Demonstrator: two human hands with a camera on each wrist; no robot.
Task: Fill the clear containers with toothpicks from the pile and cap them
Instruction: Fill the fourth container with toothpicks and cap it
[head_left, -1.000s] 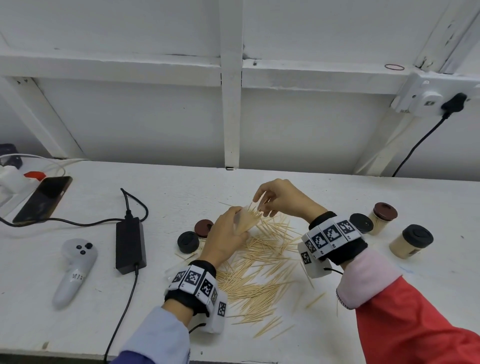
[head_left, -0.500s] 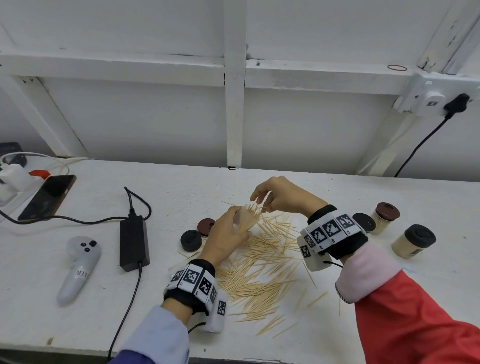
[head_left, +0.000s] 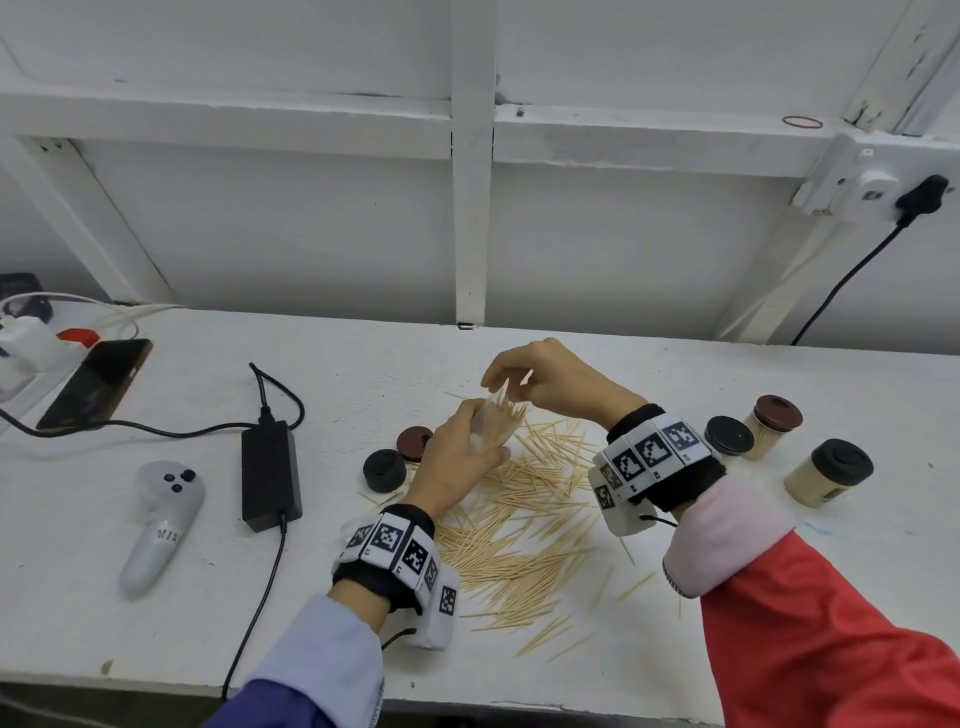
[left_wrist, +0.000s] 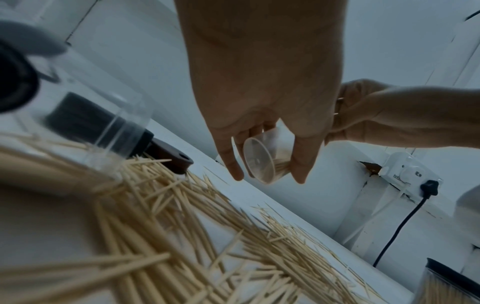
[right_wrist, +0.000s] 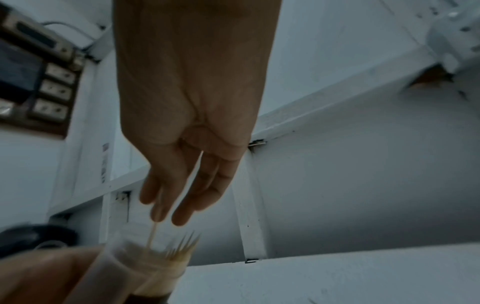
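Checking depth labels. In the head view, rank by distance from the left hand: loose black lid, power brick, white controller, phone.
From the left hand, all lying to its left on the table:
1. Loose black lid, right beside the hand.
2. Power brick, further left.
3. White controller, left and nearer the table's front edge.
4. Phone, far left, towards the back.

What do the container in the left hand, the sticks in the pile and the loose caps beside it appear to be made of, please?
Container: clear, smooth plastic by its look; its base and the toothpicks inside show through the wall.
Toothpick pile: pale, matte wood or bamboo; which one cannot be told. Thin, pointed sticks.
Black cap and brown cap: opaque, probably moulded plastic with a dull sheen.
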